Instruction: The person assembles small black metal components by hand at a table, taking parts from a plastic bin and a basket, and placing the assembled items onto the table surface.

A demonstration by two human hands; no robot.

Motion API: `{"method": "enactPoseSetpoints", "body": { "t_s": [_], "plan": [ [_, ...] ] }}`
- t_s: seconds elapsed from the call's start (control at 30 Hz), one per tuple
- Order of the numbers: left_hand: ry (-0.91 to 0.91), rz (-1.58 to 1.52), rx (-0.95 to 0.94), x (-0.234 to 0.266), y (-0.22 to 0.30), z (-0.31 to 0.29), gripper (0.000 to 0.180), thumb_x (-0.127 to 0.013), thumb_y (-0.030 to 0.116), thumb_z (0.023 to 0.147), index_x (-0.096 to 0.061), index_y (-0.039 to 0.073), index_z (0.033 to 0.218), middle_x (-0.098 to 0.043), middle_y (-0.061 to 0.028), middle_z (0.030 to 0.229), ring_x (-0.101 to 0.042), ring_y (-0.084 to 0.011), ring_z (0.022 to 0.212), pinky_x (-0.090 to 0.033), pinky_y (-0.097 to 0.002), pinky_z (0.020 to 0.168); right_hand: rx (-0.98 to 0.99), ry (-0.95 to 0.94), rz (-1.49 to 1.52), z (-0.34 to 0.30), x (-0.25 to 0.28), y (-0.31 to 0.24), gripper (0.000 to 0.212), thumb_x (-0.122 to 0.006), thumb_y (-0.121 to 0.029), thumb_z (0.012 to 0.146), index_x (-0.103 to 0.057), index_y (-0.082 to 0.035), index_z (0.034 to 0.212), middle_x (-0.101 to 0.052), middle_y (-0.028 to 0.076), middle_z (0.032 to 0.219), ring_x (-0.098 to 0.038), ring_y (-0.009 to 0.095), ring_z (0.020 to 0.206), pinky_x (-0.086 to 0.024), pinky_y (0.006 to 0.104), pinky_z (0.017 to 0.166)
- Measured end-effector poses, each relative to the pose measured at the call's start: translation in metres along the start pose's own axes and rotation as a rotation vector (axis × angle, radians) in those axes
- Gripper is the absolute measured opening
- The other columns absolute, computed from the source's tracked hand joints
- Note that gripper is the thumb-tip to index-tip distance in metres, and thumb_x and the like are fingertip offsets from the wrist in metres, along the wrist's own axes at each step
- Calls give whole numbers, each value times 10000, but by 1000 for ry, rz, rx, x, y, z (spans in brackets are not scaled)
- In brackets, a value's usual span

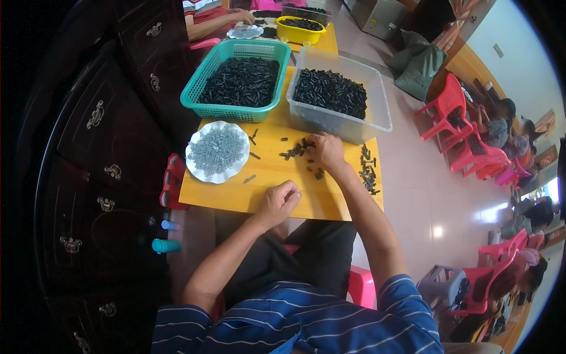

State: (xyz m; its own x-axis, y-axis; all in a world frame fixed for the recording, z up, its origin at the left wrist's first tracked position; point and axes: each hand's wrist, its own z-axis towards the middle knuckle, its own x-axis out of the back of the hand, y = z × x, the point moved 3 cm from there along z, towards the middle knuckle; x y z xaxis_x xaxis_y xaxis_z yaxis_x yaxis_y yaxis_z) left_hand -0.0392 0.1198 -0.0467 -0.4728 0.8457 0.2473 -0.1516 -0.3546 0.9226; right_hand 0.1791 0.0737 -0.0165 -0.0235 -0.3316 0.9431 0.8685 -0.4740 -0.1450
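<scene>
My right hand (326,151) reaches to the far side of the yellow table (271,183) and touches a small heap of black parts (296,150); its fingers hide whatever they pinch. My left hand (282,199) rests near the table's front edge with fingers curled; I cannot tell whether it holds a part. A white plate (217,151) heaped with small grey pieces sits at the left. Beyond it stands a green basket (237,78) full of black parts, next to a clear bin (339,94) also full of them. More black parts (368,172) lie along the right edge.
A dark wooden cabinet (100,147) runs along the left. Another person's arm (215,22) rests at a far table with a yellow tub (300,29). Red plastic chairs (448,112) and seated people fill the right side. A teal bottle (166,245) lies near my left knee.
</scene>
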Motion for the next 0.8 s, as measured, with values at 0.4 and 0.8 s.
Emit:
{"method": "enactPoseSetpoints", "body": {
  "t_s": [0.4,0.8],
  "plan": [
    [-6,64,-23,-2,5,0,135,-620,122,912,-589,5,852,-652,-152,741,-664,-281,669,-508,-374,621,75,59,26,-1,-4,-1,176,-754,-217,794,-654,-119,901,-683,72,893,-668,291,922,-493,456,826],
    [19,-230,394,33,-23,10,155,-590,182,962,-650,40,949,-679,-31,879,-653,-96,769,-529,-237,620,-13,283,451,-20,26,5,133,-718,-161,850,-656,-58,907,-675,124,835,-676,297,795,-524,413,713]
  ]
}}
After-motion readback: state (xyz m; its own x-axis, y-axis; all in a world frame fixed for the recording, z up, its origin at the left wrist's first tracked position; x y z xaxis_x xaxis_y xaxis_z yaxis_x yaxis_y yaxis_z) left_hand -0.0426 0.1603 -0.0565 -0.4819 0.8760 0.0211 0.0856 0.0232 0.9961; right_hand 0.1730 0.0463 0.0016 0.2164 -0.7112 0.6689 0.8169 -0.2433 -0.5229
